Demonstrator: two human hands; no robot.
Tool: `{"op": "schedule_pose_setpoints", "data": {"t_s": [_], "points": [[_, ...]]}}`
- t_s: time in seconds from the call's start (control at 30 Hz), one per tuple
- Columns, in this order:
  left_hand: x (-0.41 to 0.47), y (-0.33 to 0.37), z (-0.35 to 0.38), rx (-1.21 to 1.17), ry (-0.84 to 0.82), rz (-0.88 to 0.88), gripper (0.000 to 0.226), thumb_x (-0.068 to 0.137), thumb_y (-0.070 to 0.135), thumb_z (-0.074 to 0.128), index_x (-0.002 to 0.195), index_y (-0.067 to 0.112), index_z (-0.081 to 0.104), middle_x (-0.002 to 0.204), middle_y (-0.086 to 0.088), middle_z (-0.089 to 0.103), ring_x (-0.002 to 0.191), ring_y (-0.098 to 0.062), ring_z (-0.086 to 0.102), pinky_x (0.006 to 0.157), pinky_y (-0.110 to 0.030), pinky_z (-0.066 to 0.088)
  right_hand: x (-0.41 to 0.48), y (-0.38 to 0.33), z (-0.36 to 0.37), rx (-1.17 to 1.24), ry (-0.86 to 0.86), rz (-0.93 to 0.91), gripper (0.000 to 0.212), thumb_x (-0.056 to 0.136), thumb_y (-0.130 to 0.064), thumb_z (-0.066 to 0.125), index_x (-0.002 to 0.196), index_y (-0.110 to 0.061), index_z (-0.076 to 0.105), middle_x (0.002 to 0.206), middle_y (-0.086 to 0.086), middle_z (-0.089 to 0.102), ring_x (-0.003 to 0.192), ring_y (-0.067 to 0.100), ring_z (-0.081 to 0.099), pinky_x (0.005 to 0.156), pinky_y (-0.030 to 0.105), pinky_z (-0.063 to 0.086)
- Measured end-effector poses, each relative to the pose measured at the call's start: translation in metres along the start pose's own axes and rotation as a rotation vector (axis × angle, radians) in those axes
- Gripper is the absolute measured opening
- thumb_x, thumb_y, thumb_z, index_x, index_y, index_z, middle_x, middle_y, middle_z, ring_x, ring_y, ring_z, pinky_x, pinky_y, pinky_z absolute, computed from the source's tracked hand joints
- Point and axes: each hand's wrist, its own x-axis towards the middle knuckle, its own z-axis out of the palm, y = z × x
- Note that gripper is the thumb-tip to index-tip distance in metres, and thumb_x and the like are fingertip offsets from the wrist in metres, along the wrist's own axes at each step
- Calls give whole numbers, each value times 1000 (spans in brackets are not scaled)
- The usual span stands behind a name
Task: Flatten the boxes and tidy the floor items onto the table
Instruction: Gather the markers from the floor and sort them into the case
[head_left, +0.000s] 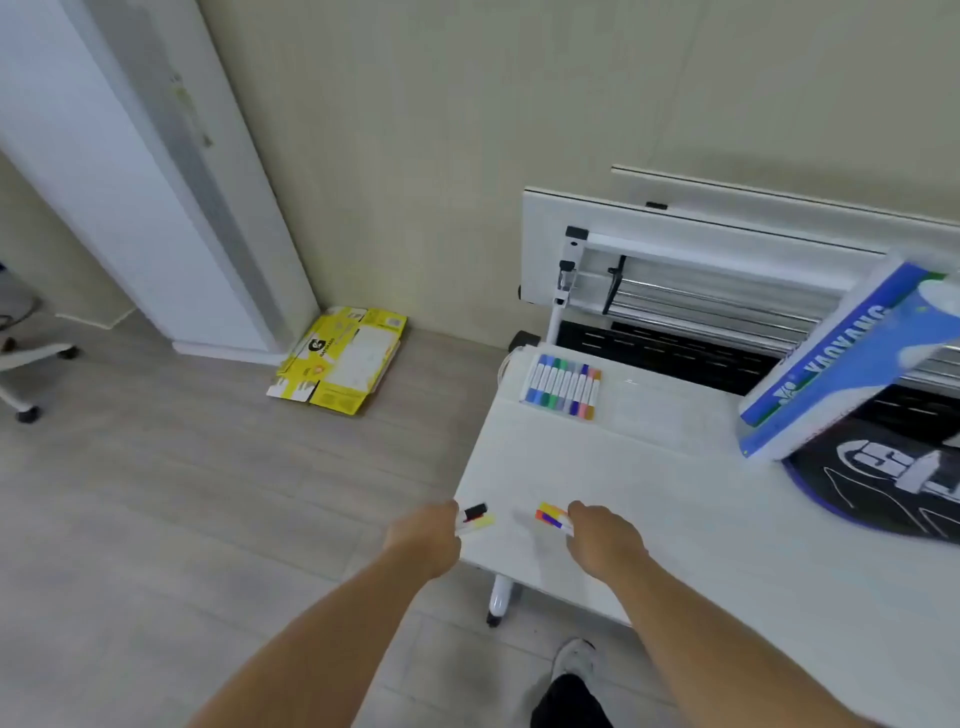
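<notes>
My left hand (426, 538) grips a small bunch of markers (475, 517) with black, red and yellow caps, just over the near left edge of the white table (649, 499). My right hand (602, 538) grips another bunch of markers (553, 516) with yellow, orange and blue caps, low over the tabletop. A clear pack of several coloured markers (563, 384) lies at the table's far left corner. A flattened yellow box (340, 358) lies on the floor against the wall.
A blue and white pack (836, 364) leans at the table's right over a dark round mat (883, 483). A folded white table (701, 265) stands behind. A white cabinet (130, 182) and an office chair (26, 358) are at the left. My shoe (574, 660) is below.
</notes>
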Motion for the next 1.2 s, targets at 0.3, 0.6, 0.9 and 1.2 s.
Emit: {"op": "schedule_pose_setpoints", "data": {"t_s": [0.3,0.6,0.9,1.2], "points": [[134,150,38,-71,-111,-25,32,93,19,43,124,21,44,113,-2,56,99,-24,59,80,-38,52,99,153,9,199,-38,173,36,93,-17,44,129,-21,43,118,2,56,109,24,58,82,34,47],[199,208,46,4,30,37,52,92,20,45,142,24,33,127,-1,44,112,-23,45,93,-33,45,158,188,22,150,194,88,52,67,-29,78,116,-19,62,97,4,60,85,27,62,63,36,55],[205,190,42,193,55,217,84,90,56,57,154,23,15,151,-3,28,132,-27,37,108,-38,39,141,199,17,92,283,31,81,62,-55,82,133,-25,54,115,1,62,105,25,61,87,39,51],[215,178,16,97,40,285,52,101,49,44,143,19,38,133,0,50,118,-21,51,98,-34,48,124,189,14,120,323,199,48,73,-40,80,115,-23,66,114,3,64,98,27,63,87,39,50]]}}
